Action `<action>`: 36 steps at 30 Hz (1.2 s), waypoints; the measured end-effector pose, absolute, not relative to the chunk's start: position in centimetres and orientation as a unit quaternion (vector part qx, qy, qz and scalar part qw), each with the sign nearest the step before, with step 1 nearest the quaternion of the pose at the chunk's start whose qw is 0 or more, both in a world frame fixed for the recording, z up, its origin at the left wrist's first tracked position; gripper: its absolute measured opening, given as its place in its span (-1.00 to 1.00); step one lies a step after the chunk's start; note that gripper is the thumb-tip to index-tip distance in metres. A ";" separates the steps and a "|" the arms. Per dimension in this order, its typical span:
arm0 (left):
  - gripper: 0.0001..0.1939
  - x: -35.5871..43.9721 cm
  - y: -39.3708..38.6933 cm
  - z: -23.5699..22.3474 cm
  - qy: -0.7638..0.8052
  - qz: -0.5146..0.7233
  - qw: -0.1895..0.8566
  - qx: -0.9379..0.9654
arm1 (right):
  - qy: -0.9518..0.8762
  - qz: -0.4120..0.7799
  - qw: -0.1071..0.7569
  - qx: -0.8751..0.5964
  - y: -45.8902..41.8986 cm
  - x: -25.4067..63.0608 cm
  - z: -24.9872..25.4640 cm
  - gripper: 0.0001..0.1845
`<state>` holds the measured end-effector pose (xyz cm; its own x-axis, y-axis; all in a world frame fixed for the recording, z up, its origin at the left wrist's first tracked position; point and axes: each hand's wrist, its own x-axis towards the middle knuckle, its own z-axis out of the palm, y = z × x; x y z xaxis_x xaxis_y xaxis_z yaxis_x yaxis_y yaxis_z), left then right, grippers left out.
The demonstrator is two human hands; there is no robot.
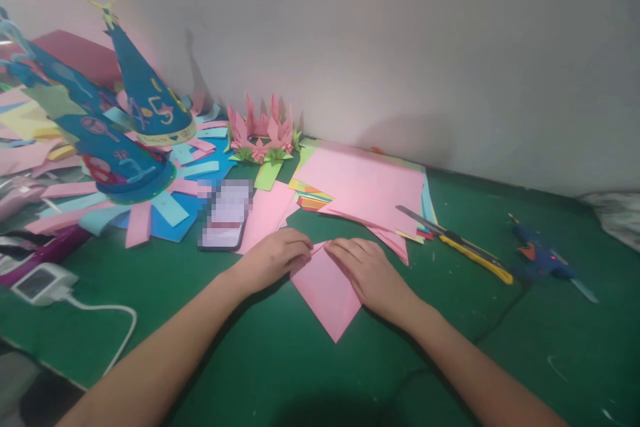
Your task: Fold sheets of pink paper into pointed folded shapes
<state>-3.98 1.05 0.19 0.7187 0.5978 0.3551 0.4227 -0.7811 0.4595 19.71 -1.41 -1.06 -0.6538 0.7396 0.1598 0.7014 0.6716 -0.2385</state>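
Note:
A pink paper square (327, 293) lies on the green table with one corner pointing at me. My left hand (277, 257) grips its far left edge near the top corner, fingers pressed together. At the same far corner, my right hand (370, 273) presses the right edge with its fingertips. A narrow fold shows between the two sets of fingers, and part of the top corner is hidden under them. Just beyond my hands are a stack of pink sheets (360, 180) and a smaller pink sheet (270, 213).
A phone (225, 217) lies left of my hands. A yellow utility knife (470, 253), its blade out, and a blue glue gun (543, 253) with a cord lie right. Blue cone hats (150, 93), a pink paper crown (263, 130) and a white charger (43, 283) stand or lie left.

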 end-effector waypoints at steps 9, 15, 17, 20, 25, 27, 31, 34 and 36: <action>-0.83 -4.4 1.2 -0.1 0.276 0.242 0.178 0.913 | -0.915 0.040 0.102 -0.387 -1.3 19.8 -1.1 -0.46; -0.84 -4.5 1.3 -0.1 0.271 0.242 0.176 0.915 | -0.914 0.047 0.093 -0.393 -1.2 19.7 -0.9 -0.49; -0.85 -4.6 1.3 -0.1 0.272 0.241 0.174 0.915 | -0.914 0.047 0.090 -0.394 -1.2 19.7 -0.9 -0.50; -0.84 -4.7 1.3 -0.1 0.273 0.239 0.178 0.915 | -0.914 0.043 0.092 -0.392 -1.2 19.7 -1.0 -0.49; -0.82 -4.7 1.2 0.0 0.278 0.221 0.181 0.917 | -0.913 0.045 0.097 -0.394 -1.2 19.8 -1.1 -0.48; -0.81 -4.6 1.3 0.1 0.277 0.211 0.180 0.920 | -0.913 0.046 0.094 -0.395 -1.2 19.7 -1.0 -0.49; -0.80 -4.6 1.3 0.2 0.267 0.200 0.176 0.926 | -0.914 0.043 0.100 -0.391 -1.2 19.7 -0.9 -0.49; -0.81 -4.5 1.4 0.3 0.261 0.191 0.172 0.930 | -0.914 0.044 0.098 -0.392 -1.2 19.7 -0.9 -0.49; -0.79 -4.5 1.3 0.4 0.262 0.182 0.170 0.932 | -0.913 0.046 0.095 -0.394 -1.2 19.7 -0.9 -0.50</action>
<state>-4.46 1.34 0.44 0.7967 0.5503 0.2498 0.4266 -0.8049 0.4125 19.68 -1.19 -0.90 -0.6720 0.7279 0.1363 0.7104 0.6856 -0.1589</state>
